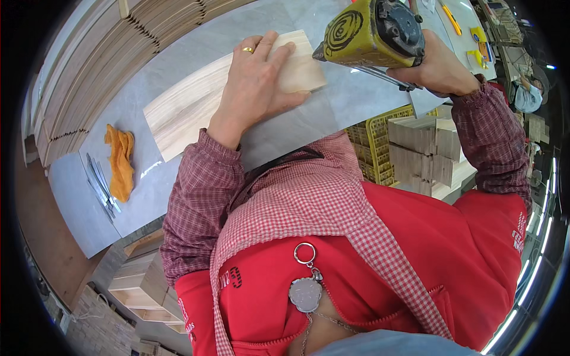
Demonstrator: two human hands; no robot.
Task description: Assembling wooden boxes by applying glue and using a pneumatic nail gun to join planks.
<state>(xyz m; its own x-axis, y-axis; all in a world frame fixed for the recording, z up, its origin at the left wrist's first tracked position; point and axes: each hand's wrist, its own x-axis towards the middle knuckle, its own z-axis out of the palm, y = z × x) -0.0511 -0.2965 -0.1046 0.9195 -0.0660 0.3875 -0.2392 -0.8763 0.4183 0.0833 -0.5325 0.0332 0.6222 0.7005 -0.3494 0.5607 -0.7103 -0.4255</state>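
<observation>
A pale wooden board (196, 98) lies on the grey worktop in front of me. My left hand (258, 80) rests flat on it with the fingers spread, a gold ring on one finger. In my right hand (436, 68) is a yellow-green nail gun (365, 35) with a black cap, its handle gripped by my fingers. The gun's dark nose points left, close to the right end of the board. Whether the nose touches the wood I cannot tell.
Stacked wooden boards (89, 77) line the far left of the worktop (196, 29). An orange cloth (120, 160) lies near thin metal strips (101, 187). A yellow crate (375, 139) and wooden boxes (415, 148) stand below at right; more wooden boxes (145, 285) sit at lower left.
</observation>
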